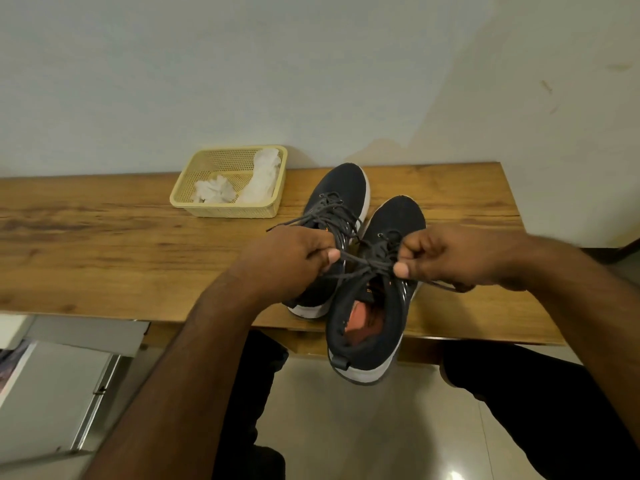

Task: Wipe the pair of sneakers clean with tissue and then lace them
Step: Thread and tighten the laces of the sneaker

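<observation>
Cabinet (52,393), grey-white, sits at lower left under the table edge, partly out of frame. Wooden table (104,244) spans the view against a pale wall (311,64). On its far side, touching or nearly touching the wall: a yellow perforated basket (187,202) holding crumpled white tissue (213,190) at its near-left corner and a longer wad along its right side.

Left sneaker (341,187), dark upper with white sole, rests on the table just right of the basket, toe toward the wall. Its grey laces look threaded through the eyelets; heel half is hidden behind the left hand (291,261). Left hand: fingers curled, thumb pressed against the index finger, pinching one strand of the grey lace (363,266).

Right sneaker (367,323) lies beside the left one, sides touching or nearly so. Toe is on the table; heel overhangs the near edge above the tiled floor (346,427). Orange insole visible through the opening. The lace crosses above the tongue, drawn taut between both hands.

Right hand (457,254): clenched, thumb and index finger pinching the other strand; a loose lace tail trails right beneath the hand onto the table. Dark trouser legs show below the table.
</observation>
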